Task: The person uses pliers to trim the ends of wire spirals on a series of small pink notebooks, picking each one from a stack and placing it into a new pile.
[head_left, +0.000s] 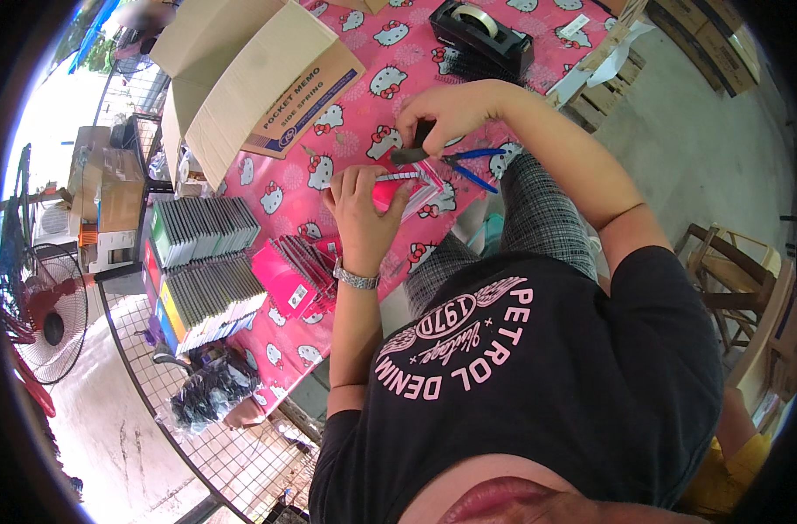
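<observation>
My left hand [364, 214], with a metal watch at the wrist, is closed on a small pink notepad [388, 193] near the table's edge. White page edges show along the pad's side. Just above it, my right hand [451, 115] is bent with curled fingers around something dark. A dark grey piece [407, 155] shows below those fingers, over the pad; its kind is unclear. Blue-handled pliers [479, 155] lie beside the pad, their jaws partly hidden. To the left of my left wrist are several pink notepads [292, 278] with dark spiral bindings.
Spiral notepads stand in rows [206, 231] at the table's left. An open cardboard box [285, 100] stands behind them. A black tape dispenser [481, 39] sits at the back, with black coils [470, 66] beside it. A fan [54, 323] and wire mesh are at far left.
</observation>
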`<state>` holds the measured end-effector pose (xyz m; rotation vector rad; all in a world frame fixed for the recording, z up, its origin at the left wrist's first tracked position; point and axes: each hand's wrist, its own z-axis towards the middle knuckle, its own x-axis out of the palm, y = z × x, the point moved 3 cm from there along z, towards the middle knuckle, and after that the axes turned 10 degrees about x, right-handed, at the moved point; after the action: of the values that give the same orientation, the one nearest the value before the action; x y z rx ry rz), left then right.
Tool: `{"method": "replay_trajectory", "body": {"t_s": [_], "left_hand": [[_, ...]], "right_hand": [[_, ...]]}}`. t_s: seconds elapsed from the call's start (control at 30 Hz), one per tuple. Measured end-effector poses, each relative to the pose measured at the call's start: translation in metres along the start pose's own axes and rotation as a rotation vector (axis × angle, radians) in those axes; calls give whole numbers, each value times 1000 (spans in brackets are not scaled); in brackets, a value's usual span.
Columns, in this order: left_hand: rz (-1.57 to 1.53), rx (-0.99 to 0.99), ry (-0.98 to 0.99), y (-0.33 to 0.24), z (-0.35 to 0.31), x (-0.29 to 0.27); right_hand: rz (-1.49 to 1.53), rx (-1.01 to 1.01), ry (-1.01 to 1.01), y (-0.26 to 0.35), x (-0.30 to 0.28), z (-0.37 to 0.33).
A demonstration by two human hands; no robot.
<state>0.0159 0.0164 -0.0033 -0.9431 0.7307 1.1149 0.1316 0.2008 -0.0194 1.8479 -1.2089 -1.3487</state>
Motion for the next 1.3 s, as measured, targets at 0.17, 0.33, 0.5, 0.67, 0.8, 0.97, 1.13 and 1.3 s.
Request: {"method": "replay_trajectory", "body": {"t_s": [0.17, 0.33, 0.5, 0.67, 0.8, 0.97, 1.13, 1.3], "left_hand": [[2, 2, -34, 2, -2, 1], [-61, -37, -39, 10, -6, 3], [-38, -11, -67, 8, -4, 1], [-72, -20, -57, 10, -3, 1], [-100, -55, -62, 14, 0, 0], [-98, -57, -60, 38, -3, -9], [-190, -101, -66, 53, -10, -14], [-333, -168, -23, 57, -5, -14]], "right_hand": [[509, -174, 126, 11, 4, -11], [733, -302, 227, 14, 8, -13], [823, -356, 212, 12, 15, -9], [526, -237, 87, 9, 11, -2], [484, -176, 128, 5, 9, 5], [995, -487, 287, 18, 10, 7], [635, -266, 65, 17, 5, 30], [394, -155, 4, 19, 2, 38]]}}
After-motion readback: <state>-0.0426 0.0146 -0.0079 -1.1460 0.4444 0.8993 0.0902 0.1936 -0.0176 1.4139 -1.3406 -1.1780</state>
